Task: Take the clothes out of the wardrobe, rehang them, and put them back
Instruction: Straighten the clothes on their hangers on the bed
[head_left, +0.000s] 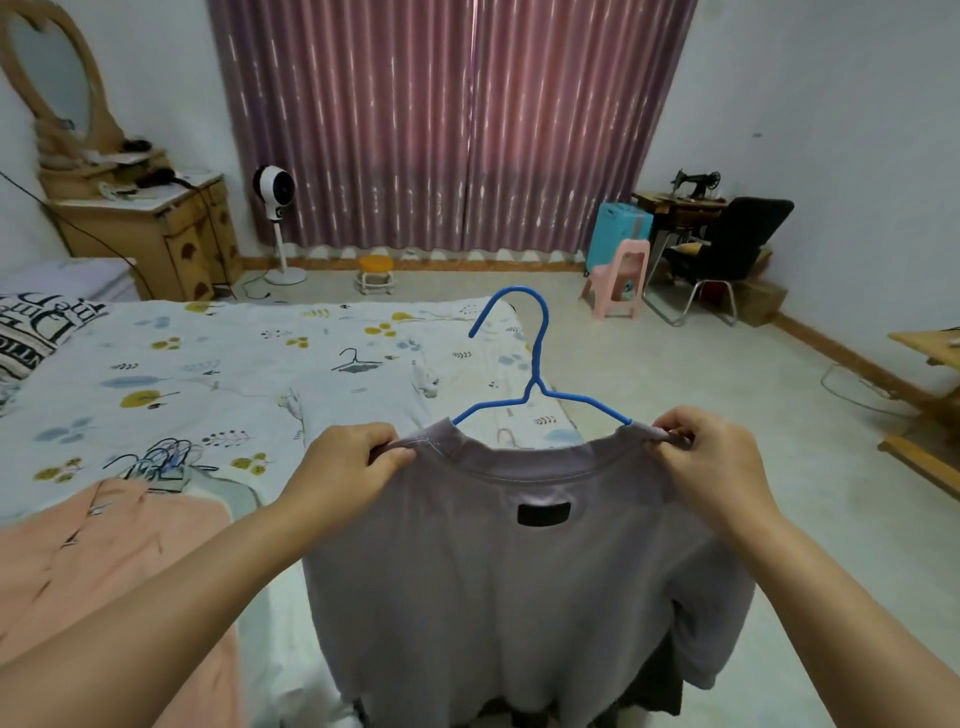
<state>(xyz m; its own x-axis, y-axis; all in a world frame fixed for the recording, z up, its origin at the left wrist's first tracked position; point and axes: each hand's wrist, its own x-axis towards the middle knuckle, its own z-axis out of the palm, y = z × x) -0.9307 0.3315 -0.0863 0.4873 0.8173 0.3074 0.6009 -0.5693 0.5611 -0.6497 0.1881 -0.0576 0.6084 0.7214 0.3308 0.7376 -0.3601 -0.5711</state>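
Step in hand: seating the grey T-shirt (498, 561) on the blue hanger (537, 384), judged from the hanger arms already running inside the neckline.
Where the shirt is: held up in the air in front of the person, over the near edge of the bed (234, 374), its hem hanging down out of view.
Left hand (345, 467): its grip is closed, fingers curled round the left shoulder seam, pinching the cloth just beside the collar.
Right hand (701, 462): its grip is likewise closed, fingertips pinching the right shoulder where the hanger arm enters the cloth.
Hanger: hook up and tilted away, both arms disappearing under the collar; whether the ends sit fully in the shoulders is hidden.
How to do it well: pull each shoulder outward evenly so the seams settle over the hanger ends, and keep the collar centred under the hook.
Risk: an uneven tug would probably slide the shirt off one arm.
Still waiting: a peach garment (104, 561) and loose hangers (161, 462) lying on the bed.
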